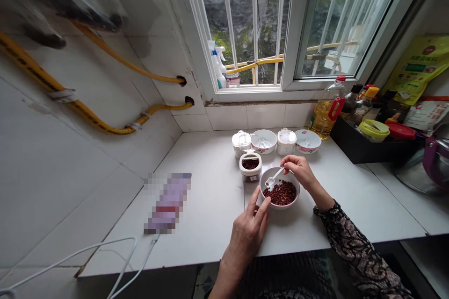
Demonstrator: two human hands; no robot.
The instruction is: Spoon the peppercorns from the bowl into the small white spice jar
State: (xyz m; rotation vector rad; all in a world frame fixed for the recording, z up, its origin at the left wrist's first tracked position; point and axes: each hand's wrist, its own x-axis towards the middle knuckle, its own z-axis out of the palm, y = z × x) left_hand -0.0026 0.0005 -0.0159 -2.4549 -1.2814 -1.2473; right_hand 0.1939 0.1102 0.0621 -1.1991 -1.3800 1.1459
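Observation:
A white bowl with a pinkish rim stands on the white counter, with small dark red peppercorn-like pieces inside. My right hand pinches the handle of a small white spoon, whose scoop is over the bowl's left part. My left hand rests against the near left side of the bowl, fingers apart, holding nothing. Just left of the bowl, an open white jar contains similar dark pieces.
Behind are two white lidded jars and two floral bowls. An oil bottle and a black box of condiments stand at right. A blurred purple object with a white cable lies at left.

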